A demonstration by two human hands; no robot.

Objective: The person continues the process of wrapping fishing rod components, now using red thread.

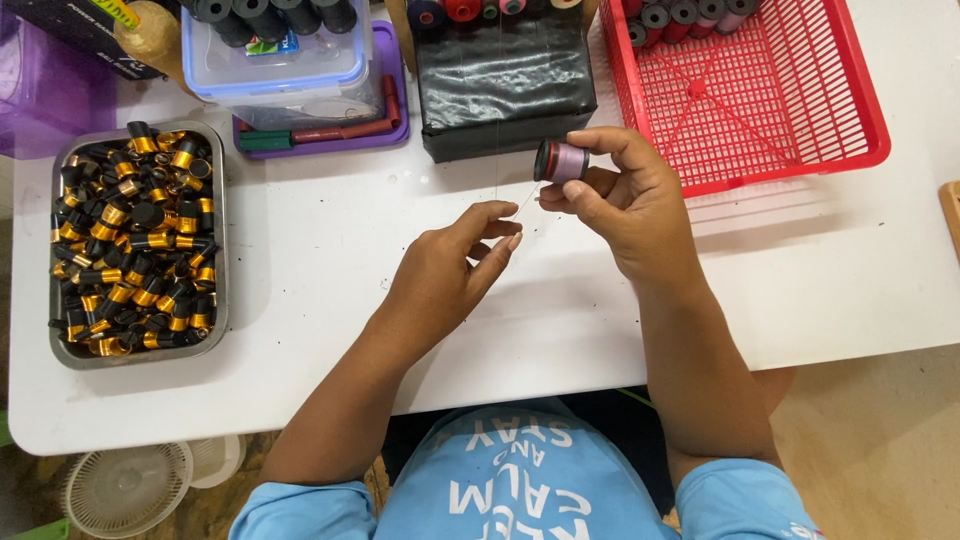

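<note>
Head view: right hand point(625, 205) grips a small mauve-wound spool point(560, 160) above the white table point(300, 240); left hand point(450, 270) pinches its thread. Red basket point(860, 120), far right, holds few spools; many bare spools fill the metal tray point(218, 250), left.

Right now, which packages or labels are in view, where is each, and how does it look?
Black wrapped box: top centre, rectangular, glossy.
Dark printed box: top left corner, yellow label.
Label: inside clear plastic tub, small, blue-green.
</note>
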